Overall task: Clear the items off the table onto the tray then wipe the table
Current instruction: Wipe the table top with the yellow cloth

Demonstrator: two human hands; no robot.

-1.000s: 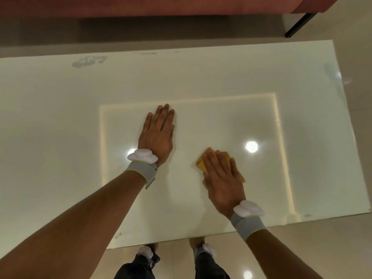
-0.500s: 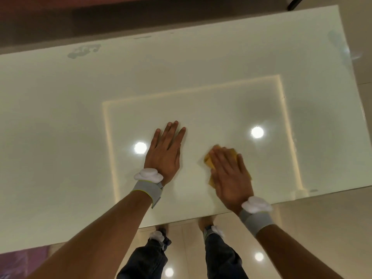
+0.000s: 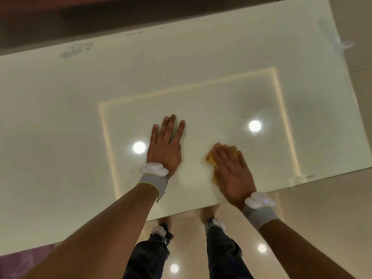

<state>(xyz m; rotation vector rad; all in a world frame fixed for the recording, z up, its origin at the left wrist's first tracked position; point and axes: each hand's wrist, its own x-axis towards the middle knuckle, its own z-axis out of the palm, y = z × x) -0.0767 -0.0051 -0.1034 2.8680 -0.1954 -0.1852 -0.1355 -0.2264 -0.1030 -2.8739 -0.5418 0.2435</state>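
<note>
A glossy white table [image 3: 201, 63] fills most of the head view. My left hand [image 3: 165, 147] lies flat on it near the middle, palm down, fingers spread, holding nothing. Just to its right my right hand [image 3: 233, 172] presses a yellow cloth [image 3: 211, 158] flat against the tabletop close to the front edge. Most of the cloth is hidden under the hand; only its left and far edges show. No tray is in view.
A greyish smear [image 3: 77, 50] marks the far left of the table and another smudge [image 3: 326, 27] sits at the far right corner. A reddish sofa edge [image 3: 60, 3] runs along the top. My legs [image 3: 181, 252] stand on a shiny tiled floor.
My right hand with the cloth has slid toward the front edge of the table. The view has tilted down, showing more of my legs and floor. My left hand stays flat.
</note>
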